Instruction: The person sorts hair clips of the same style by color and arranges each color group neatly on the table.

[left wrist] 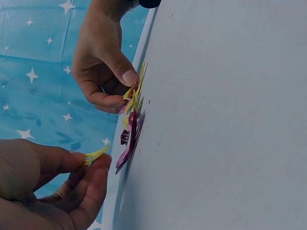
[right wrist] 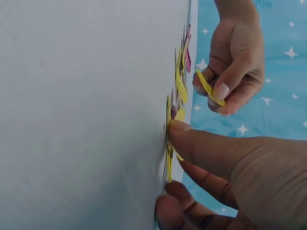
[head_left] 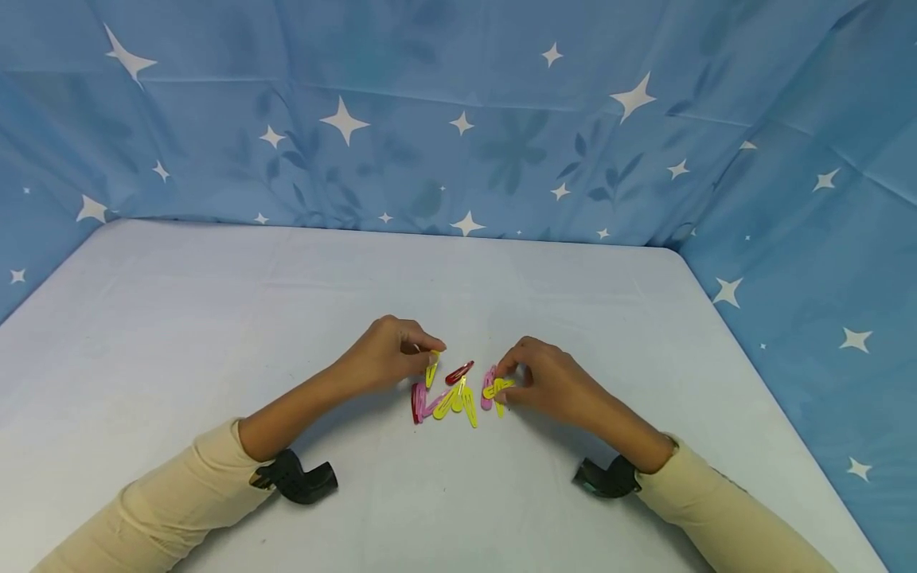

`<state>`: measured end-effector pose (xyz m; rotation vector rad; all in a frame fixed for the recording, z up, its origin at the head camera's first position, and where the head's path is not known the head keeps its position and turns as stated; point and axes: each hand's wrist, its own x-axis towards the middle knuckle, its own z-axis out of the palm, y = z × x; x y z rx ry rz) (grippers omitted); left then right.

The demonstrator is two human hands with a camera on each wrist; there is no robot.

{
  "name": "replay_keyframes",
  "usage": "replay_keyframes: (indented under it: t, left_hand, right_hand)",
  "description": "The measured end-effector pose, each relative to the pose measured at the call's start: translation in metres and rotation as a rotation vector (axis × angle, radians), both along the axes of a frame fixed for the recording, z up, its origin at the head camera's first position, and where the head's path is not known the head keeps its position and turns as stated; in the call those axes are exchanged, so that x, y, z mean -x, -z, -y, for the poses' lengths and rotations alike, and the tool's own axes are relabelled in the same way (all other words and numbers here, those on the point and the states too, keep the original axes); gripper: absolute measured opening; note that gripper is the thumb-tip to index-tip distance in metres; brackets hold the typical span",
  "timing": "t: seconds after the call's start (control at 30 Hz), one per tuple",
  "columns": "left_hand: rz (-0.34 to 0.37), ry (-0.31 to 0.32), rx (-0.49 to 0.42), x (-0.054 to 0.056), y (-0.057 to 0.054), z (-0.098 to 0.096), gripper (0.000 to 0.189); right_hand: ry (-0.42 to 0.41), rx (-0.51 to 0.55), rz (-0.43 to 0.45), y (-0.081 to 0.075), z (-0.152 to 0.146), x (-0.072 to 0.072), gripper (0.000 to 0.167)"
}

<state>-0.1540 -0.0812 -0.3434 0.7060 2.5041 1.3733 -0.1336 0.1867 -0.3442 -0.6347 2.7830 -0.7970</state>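
Between thumb and fingertips, my left hand [head_left: 390,354] pinches a yellow snap hair clip [head_left: 431,371], raised above the table in the left wrist view. My right hand [head_left: 552,380] has its thumb and fingers around another yellow hair clip [head_left: 504,385] at the right side of the pile, low over the table. Under those fingers lies a pink hair clip [head_left: 488,390]. Between the hands are several yellow clips [head_left: 469,406], a red clip [head_left: 459,372] and, at the left, pink clips [head_left: 434,404] beside a dark red one [head_left: 415,403].
The clips lie on a white-covered table [head_left: 344,509]. A blue curtain [head_left: 415,72] with white stars hangs behind the table and along its right side. Black wrist devices [head_left: 304,479] sit at both sleeve cuffs, just above the tabletop.
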Motion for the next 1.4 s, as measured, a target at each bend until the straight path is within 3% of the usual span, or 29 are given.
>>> replay_keyframes:
  t: [0.23,0.53,0.73,0.9,1.07,1.4]
  left_hand:
    - [-0.007,-0.002,0.011,0.002,0.002,0.000,0.023]
    - [0.013,-0.012,-0.004,0.002,0.004,0.000,0.028]
    - [0.017,-0.064,-0.051,0.009,0.007,-0.001,0.027]
    - [0.002,-0.120,-0.051,0.022,0.006,-0.005,0.028]
    - [0.012,-0.172,-0.046,0.043,0.004,-0.012,0.028]
    - [0.059,-0.225,-0.114,0.073,0.006,-0.019,0.028]
  right_hand:
    - [0.029,0.041,0.058,-0.001,0.003,0.000,0.017]
    - [-0.004,0.145,0.008,-0.002,0.005,0.004,0.012]
    - [0.003,0.195,0.009,-0.004,0.007,0.013,0.011]
    - [0.044,0.239,0.024,-0.004,0.006,0.026,0.010]
    - [0.066,0.310,0.023,-0.005,0.006,0.047,0.010]
    - [0.089,0.402,0.081,-0.005,0.019,0.081,0.011]
